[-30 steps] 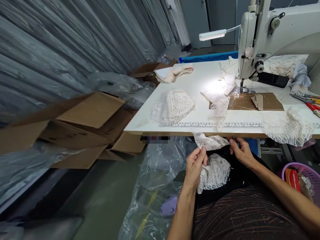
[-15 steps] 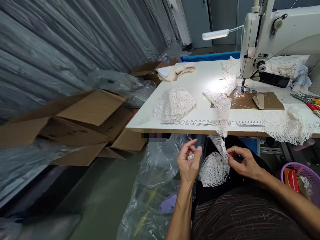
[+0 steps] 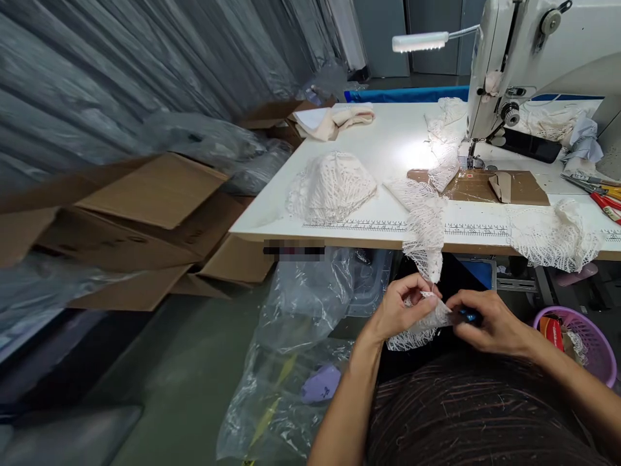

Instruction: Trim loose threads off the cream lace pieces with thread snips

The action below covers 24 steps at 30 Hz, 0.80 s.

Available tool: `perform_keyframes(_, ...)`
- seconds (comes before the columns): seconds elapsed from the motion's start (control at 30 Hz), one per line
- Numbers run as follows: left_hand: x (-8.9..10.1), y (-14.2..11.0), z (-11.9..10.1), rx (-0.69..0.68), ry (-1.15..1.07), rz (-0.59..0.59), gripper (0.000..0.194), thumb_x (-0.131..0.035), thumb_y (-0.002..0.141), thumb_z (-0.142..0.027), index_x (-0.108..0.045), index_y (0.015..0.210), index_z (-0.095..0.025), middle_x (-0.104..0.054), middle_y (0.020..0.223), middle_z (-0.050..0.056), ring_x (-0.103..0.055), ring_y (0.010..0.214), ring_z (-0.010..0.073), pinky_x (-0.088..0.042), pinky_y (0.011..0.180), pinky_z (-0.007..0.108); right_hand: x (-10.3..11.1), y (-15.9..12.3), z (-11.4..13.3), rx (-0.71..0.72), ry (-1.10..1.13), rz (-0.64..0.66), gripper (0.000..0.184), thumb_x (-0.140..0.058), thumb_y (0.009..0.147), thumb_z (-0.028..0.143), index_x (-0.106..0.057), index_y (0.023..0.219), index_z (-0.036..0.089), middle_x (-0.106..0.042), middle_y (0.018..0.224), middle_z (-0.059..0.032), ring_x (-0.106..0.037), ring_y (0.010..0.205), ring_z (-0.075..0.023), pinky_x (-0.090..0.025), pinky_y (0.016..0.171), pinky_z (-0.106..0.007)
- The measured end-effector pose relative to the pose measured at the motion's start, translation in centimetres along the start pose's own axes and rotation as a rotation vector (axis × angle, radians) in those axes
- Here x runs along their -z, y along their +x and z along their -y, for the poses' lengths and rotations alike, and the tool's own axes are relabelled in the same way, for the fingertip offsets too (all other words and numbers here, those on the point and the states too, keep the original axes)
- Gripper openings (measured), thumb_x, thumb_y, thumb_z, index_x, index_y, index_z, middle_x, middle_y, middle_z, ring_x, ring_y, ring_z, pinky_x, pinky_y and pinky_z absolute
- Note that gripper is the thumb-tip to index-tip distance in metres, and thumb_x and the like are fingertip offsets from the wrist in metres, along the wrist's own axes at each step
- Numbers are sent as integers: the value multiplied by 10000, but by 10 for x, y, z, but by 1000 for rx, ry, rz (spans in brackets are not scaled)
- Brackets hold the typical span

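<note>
Both hands meet in my lap, below the white sewing table (image 3: 272, 223). My left hand (image 3: 400, 307) pinches a piece of white lace (image 3: 422, 323) that bunches under my fingers. My right hand (image 3: 485, 322) is closed round a small blue-handled tool (image 3: 469, 316), its tip at the lace between the hands. A lace strip (image 3: 425, 233) hangs over the table edge down toward my hands and runs back to the needle of the sewing machine (image 3: 528, 58).
On the table lie a lace mound (image 3: 332, 188), another lace piece (image 3: 553, 239), a brown card (image 3: 485, 188), beige cloth (image 3: 334, 122) and scissors (image 3: 596, 191). Cardboard boxes (image 3: 140, 226) and a clear plastic bag (image 3: 301, 343) are at left, a purple basket (image 3: 582, 340) at right.
My hands dropped from the table edge and came together in my lap. The lace bundle now sits gathered between them, and the view tilted slightly down.
</note>
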<state>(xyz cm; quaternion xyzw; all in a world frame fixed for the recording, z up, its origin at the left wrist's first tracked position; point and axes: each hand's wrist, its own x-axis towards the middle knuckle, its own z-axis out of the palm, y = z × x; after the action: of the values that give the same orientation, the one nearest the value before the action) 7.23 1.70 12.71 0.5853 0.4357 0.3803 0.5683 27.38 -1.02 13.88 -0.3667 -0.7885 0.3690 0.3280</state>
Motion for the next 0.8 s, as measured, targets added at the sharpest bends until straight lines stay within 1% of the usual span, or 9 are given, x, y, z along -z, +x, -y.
perform_keyframes(0.07, 0, -2, 1, 35, 82, -69, 254, -780, 684, -391, -681, 711, -158, -535, 570, -31, -370, 517, 86, -308, 495, 211, 3, 5, -6, -134, 65, 6, 186, -501, 918, 274, -634, 1001, 175, -659, 754, -22, -541, 610, -131, -421, 571, -249)
perform_keyframes(0.13, 1, -4, 3, 50, 110, -113, 262, -775, 702, -397, -727, 782, -152, -465, 518, -56, -315, 488, 76, -249, 464, 207, 5, 11, -11, -216, 109, 8, 336, -377, 998, 384, -638, 993, 172, -634, 745, -24, -535, 627, -139, -420, 572, -254)
perform_keyframes(0.2, 2, -5, 4, 55, 110, -122, 288, -771, 715, -407, -761, 839, -147, -447, 495, -58, -298, 470, 73, -223, 449, 211, 4, 17, -15, -234, 99, 16, 481, -267, 1029, 460, -631, 910, 170, -587, 706, -17, -509, 618, -140, -406, 572, -259)
perform_keyframes(0.27, 3, -6, 3, 58, 108, -125, 297, -773, 716, -418, -780, 849, -152, -476, 491, -43, -312, 461, 77, -225, 438, 217, 2, 23, -17, -215, 67, 33, 533, -248, 1024, 523, -586, 799, 177, -537, 667, -3, -471, 598, -135, -376, 560, -258)
perform_keyframes(0.4, 4, -7, -2, 66, 116, -106, 292, -758, 722, -419, -802, 839, -155, -614, 568, 19, -395, 484, 98, -279, 437, 225, -2, 34, -18, -131, 28, 68, 513, -276, 1014, 530, -473, 677, 197, -475, 623, 19, -399, 563, -117, -309, 540, -253)
perform_keyframes(0.47, 4, -7, -5, 56, 126, -105, 278, -746, 729, -411, -806, 829, -158, -645, 596, 29, -393, 488, 97, -291, 440, 222, -5, 38, -19, -105, 15, 70, 494, -292, 1014, 510, -483, 685, 196, -476, 618, 23, -382, 553, -110, -293, 541, -252)
perform_keyframes(0.57, 4, -7, -8, 40, 120, -111, 267, -736, 735, -410, -806, 809, -163, -661, 606, 28, -391, 489, 94, -310, 449, 217, -7, 40, -21, -117, -18, 51, 493, -306, 1013, 500, -503, 683, 191, -471, 603, 28, -361, 539, -104, -276, 538, -251)
perform_keyframes(0.73, 4, -5, -10, 60, 45, -86, 287, -746, 726, -435, -791, 779, -156, -723, 709, 63, -547, 596, 143, -431, 544, 235, -1, 36, -15, -128, -31, 59, 464, -293, 1026, 459, -560, 764, 184, -500, 624, 22, -388, 554, -111, -301, 543, -243)
perform_keyframes(0.8, 3, -4, -11, 76, 23, -71, 287, -753, 718, -441, -776, 753, -157, -700, 679, 47, -545, 590, 141, -430, 546, 235, 0, 36, -12, -113, -55, 74, 459, -291, 1028, 446, -545, 746, 188, -505, 626, 17, -396, 556, -114, -304, 545, -244)
